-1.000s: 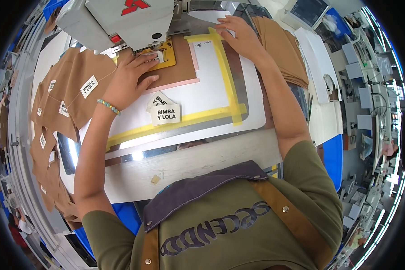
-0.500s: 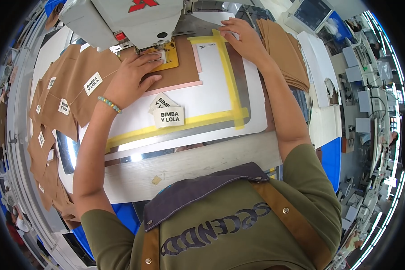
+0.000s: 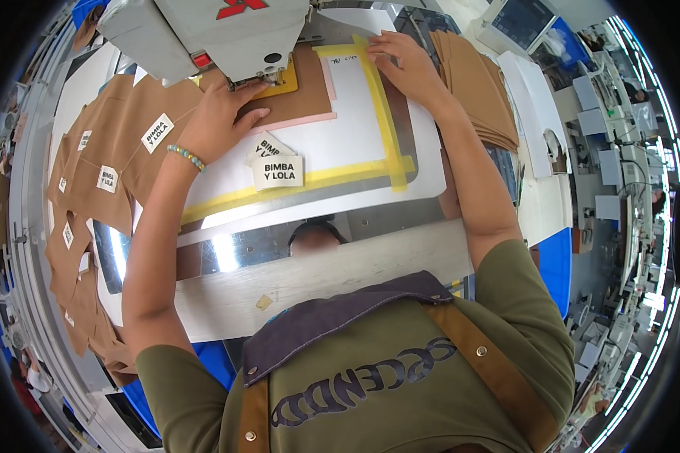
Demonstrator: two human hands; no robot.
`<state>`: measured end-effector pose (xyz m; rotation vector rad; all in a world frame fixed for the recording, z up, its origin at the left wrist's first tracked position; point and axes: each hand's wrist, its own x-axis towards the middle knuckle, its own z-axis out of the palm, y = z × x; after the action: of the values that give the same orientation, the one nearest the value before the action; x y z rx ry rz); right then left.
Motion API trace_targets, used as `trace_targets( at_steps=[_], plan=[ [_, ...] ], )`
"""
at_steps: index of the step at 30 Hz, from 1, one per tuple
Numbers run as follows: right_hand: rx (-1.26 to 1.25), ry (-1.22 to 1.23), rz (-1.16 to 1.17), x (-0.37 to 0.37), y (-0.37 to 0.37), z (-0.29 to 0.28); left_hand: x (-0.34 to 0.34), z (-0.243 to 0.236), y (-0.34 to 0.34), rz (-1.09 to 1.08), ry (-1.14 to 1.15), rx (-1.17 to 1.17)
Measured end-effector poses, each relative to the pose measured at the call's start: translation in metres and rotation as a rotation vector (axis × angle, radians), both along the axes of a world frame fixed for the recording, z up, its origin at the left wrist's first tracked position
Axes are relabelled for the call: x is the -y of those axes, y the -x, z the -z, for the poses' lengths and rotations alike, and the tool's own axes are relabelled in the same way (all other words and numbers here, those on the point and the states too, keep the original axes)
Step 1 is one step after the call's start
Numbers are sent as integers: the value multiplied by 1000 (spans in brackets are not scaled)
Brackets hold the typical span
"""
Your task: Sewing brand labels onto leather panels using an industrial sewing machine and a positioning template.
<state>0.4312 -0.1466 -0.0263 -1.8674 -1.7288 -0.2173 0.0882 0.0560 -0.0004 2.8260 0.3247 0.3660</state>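
Under the boxy white machine head, a flat brown leather-like panel is lying against thin straight pink strips, which are probably squaring it up. The bare left hand is resting over it, thumb spread wide, likely holding it flat, but its fingertips are hiding by a flat yellow plate, so can't tell if they're pinching anything. The bare right hand is sitting loosely spread by the long yellow tape strip, maybe steadying that side.
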Motion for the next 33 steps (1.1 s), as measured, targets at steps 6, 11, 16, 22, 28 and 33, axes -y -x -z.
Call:
trace_targets(
  at_steps=[6, 11, 16, 22, 28, 33],
  plan=[
    [12, -13, -26, 1, -1, 2, -1, -7, 11, -96, 196, -34],
    [-116, -178, 122, 28, 11, -71, -33, 15, 48, -13, 198, 156],
    [-18, -314, 304, 98, -3, -137, -56, 17, 72, -16, 239, 116],
    [98, 138, 352, 167, -20, -83, -50, 24, 58, -13, 206, 148],
    [218, 203, 407, 178, -7, -45, -22, 23, 38, 28, 154, 192],
    [253, 245, 395, 172, -23, -48, 4, 23, 26, 46, 137, 270]
  ],
)
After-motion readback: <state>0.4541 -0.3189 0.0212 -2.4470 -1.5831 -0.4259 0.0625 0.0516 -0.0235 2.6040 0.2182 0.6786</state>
